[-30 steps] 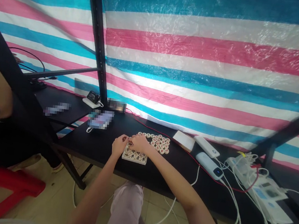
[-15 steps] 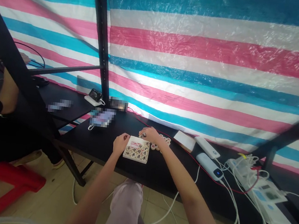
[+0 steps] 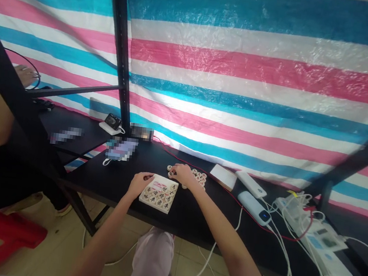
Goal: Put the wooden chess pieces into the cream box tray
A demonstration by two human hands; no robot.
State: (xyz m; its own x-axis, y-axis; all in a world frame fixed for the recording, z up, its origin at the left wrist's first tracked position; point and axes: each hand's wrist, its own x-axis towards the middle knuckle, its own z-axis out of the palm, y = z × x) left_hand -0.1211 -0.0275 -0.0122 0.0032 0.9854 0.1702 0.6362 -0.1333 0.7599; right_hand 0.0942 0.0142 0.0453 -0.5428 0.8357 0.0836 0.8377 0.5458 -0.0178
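Observation:
A shallow white box (image 3: 155,204) lies on the black table, with rows of round Chinese chess pieces in its near and right parts. Part of its white floor, with a pink-and-white patch, shows at the upper left. At its far left corner, my left hand (image 3: 138,185) grips the edge with bent fingers. Beyond the box, my right hand (image 3: 182,173) is closed, its fingertips on a Chinese chess piece (image 3: 170,175). Another loose piece (image 3: 169,168) lies just past those fingertips. More pieces (image 3: 201,177) sit in a group right of that hand, partly hidden by it.
A white box-like block (image 3: 223,177), two power banks (image 3: 254,207) and a cabled power strip (image 3: 321,244) stand to the right. A red cable (image 3: 188,160) runs along the back. At left are a black frame post (image 3: 123,59), another person's hand (image 3: 26,76) and a red stool (image 3: 21,232).
The view has tilted up slightly. The box sits a little nearer to me and further left, with my left hand still at its corner. A loose piece now shows beside my right fingertips.

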